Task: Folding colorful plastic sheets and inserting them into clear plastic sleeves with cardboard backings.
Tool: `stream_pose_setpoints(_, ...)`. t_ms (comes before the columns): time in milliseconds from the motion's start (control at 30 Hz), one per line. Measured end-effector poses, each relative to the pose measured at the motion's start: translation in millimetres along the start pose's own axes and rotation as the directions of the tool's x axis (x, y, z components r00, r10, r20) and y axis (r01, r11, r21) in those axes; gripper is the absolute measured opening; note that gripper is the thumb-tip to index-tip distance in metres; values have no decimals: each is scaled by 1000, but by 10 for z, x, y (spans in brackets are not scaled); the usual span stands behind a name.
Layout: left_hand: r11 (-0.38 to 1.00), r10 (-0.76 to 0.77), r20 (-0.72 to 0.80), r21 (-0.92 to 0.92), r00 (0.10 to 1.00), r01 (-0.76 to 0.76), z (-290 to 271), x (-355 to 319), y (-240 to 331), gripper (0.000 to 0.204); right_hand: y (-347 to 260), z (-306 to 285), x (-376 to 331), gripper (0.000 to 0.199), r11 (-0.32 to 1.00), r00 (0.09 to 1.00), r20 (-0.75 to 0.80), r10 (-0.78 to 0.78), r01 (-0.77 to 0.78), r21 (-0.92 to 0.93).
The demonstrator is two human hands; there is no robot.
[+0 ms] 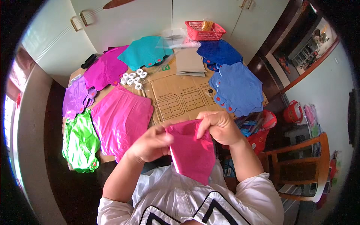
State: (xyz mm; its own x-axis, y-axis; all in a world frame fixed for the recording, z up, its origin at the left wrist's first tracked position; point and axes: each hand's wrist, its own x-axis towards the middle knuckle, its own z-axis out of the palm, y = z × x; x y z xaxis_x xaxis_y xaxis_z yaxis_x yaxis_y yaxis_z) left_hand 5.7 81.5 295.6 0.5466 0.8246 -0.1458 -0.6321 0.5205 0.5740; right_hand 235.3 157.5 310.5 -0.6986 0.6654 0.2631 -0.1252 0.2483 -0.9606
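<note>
A pink piece of thin, fabric-like material (193, 155) hangs in front of my chest, its upper side slightly open like a pouch. My right hand (221, 129) is closed on its top right edge, thumb against finger. My left hand (152, 144) pinches the top left edge, its fingers a little blurred. To the left of my hands lies a stack of glossy pink pieces (122, 118) on a cardboard sheet (168, 90). White rolls of thread or string (133, 78) sit beyond that stack.
Around the table lie green (79, 140), purple (77, 96), magenta (107, 69), teal (144, 51), dark blue (221, 51) and light blue piles (240, 89). A grey board (189, 62) and red basket (205, 30) are at the back. A wooden chair (300, 168) stands right.
</note>
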Motion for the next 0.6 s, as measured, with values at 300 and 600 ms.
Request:
stream_pose_setpoints(300,992,17,-280,123,960,19,-14,-29,-170,27,381,-41,-281,85,822,968,-40,-248,188,-538)
stream_pose_setpoints(600,797,253,-327,604,910,-4,-257,-140,-88,52,279,-54,-325,20,751,959,-79,273,-264,-605)
